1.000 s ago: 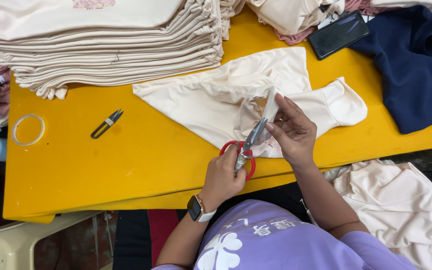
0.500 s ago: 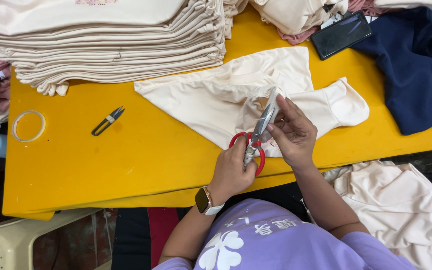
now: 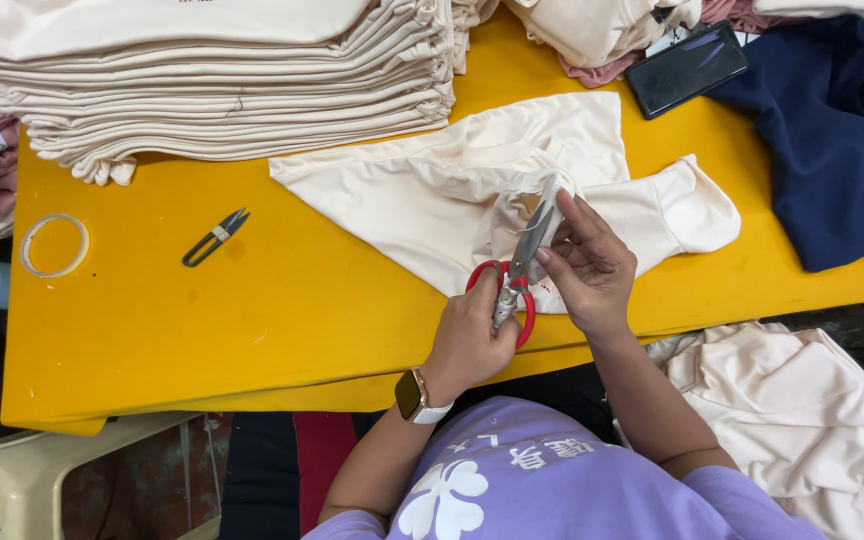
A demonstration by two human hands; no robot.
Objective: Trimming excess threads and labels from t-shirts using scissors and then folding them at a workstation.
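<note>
A cream garment (image 3: pixel 422 190) lies spread on the yellow table (image 3: pixel 252 310). My left hand (image 3: pixel 472 335), with a watch on its wrist, grips the red handles of a pair of scissors (image 3: pixel 529 240). The blades point up over a bunched fold of the garment. My right hand (image 3: pixel 592 265) rests against the right side of the blades and pinches the cloth there. Whether the blades are cutting is hidden by the fingers.
A tall stack of folded cream garments (image 3: pixel 232 100) fills the far left. Thread snips (image 3: pixel 214 237) and a tape ring (image 3: pixel 54 245) lie at the left. A dark phone (image 3: pixel 687 68) and a navy garment (image 3: pixel 842 130) are at the far right, with cream cloth (image 3: pixel 802 420) below the table edge.
My left hand has carried the scissors a little up and to the right, further into the fold. My right hand stays on the cloth beside the blades.
</note>
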